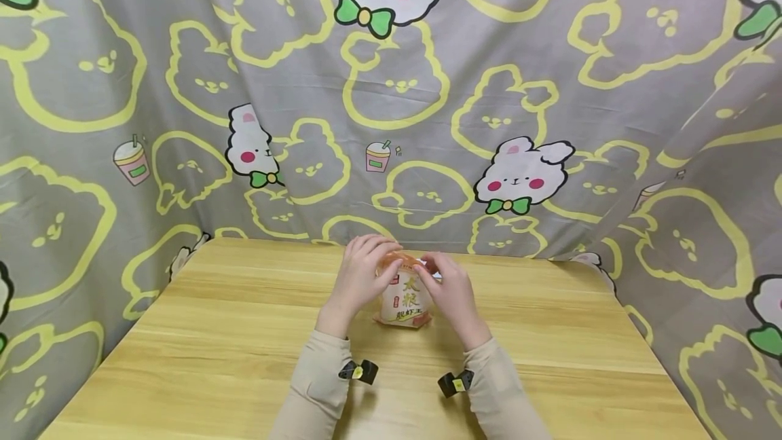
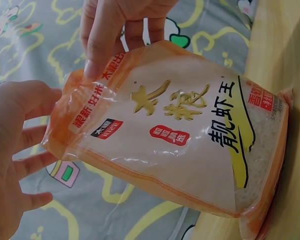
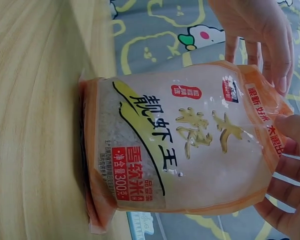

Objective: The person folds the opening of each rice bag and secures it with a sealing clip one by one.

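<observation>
A clear and orange plastic bag of rice (image 1: 400,301) stands upright on the wooden table, its printed front facing me. White grains show through the lower window of the bag (image 3: 112,135) in the right wrist view. My left hand (image 1: 360,273) holds the bag's upper left corner, thumb at the front and fingers reaching behind. At the upper right, my right hand (image 1: 452,290) pinches the top edge, its thumb (image 3: 292,127) pressed on the front film. The right fingers are partly hidden behind the bag.
Behind the bag, a pale blue printed item (image 3: 141,226) shows only in part. The wood-grain table (image 1: 214,338) spreads around the hands. A grey patterned curtain (image 1: 293,87) hangs along the table's back and sides. Both sleeves carry black wrist cameras (image 1: 455,383).
</observation>
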The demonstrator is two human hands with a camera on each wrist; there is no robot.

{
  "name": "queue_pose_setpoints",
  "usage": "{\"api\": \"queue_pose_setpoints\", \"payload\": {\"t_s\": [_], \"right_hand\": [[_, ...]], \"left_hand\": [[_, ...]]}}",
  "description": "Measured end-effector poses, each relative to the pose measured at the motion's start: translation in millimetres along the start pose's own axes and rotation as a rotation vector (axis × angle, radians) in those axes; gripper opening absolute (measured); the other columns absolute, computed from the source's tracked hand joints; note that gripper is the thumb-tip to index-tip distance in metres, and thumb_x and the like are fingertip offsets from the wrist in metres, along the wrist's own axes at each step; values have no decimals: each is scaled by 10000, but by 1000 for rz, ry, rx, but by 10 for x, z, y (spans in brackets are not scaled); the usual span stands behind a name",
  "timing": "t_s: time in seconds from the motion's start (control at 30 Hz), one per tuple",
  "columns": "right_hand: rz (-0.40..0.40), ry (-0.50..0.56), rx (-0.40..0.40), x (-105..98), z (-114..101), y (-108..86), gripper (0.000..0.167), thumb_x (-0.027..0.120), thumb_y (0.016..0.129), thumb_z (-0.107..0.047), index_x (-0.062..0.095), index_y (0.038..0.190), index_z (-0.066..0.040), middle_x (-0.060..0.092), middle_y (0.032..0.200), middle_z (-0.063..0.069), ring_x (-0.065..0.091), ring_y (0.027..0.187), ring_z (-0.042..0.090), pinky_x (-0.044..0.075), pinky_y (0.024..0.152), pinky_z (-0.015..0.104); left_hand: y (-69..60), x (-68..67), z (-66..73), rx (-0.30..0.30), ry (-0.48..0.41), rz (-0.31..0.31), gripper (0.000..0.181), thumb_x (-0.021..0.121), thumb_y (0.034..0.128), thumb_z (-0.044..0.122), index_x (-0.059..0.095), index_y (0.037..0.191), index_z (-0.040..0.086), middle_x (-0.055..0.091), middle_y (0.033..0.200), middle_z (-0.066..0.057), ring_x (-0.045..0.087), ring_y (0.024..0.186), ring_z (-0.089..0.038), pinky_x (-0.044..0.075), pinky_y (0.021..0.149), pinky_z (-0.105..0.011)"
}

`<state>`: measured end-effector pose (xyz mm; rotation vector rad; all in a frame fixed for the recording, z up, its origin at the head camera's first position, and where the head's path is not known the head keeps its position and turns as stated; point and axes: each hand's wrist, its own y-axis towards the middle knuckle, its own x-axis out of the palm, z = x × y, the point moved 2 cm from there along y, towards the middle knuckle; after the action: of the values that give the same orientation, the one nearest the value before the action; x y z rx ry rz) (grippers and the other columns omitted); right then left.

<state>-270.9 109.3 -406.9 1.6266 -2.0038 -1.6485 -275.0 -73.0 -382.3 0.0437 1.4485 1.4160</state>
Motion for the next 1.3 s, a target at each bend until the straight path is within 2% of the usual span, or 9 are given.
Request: {"api": "queue_pose_setpoints", "payload": {"t_s": [0.3,0.6,0.83,0.97,1.1,1.3], "right_hand": [[6,-35,16,6,-34,3,123,724,876,-141,683,953,-55,673,817,59,641,727,179,539,634,314],[16,-78,1,9,-57,-3,56,711,882,-110,689,904,-64,681,830,60,641,731,169,541,624,317],[11,-83,-5,-1,-65,3,66,710,881,-105,685,925,-61,684,838,68,648,725,180,541,614,313],[13,-86,-11,-8,-61,3,79,717,873,-101,685,931,-58,684,835,71,649,716,179,544,604,311],[6,-86,-29,-9,-35,-3,89,732,857,-96,684,923,-59,678,824,66,644,712,170,541,599,298],[-61,-89,-73,-39,32,-11,90,750,833,-79,669,873,-77,661,810,38,629,711,145,544,615,272]], "left_hand": [[0,2,3,9,7,11,197,707,881,251,714,1056,161,703,1124,-23,588,1123,-250,397,1057,-522],[-9,15,-6,8,-7,12,191,703,883,248,713,1046,149,706,1122,-27,592,1126,-257,395,1057,-549],[-4,13,2,4,-6,7,197,703,884,255,704,1061,167,702,1128,-22,588,1131,-252,397,1057,-530],[0,28,21,-2,25,10,222,735,856,234,694,1061,158,700,1124,-30,591,1117,-256,405,1046,-520],[10,63,63,-24,59,1,265,758,832,222,663,1062,131,695,1101,-52,593,1094,-275,412,1026,-531],[4,119,108,-92,41,-21,269,757,840,224,637,1060,127,690,1089,-41,579,1109,-271,380,1054,-549]]}}
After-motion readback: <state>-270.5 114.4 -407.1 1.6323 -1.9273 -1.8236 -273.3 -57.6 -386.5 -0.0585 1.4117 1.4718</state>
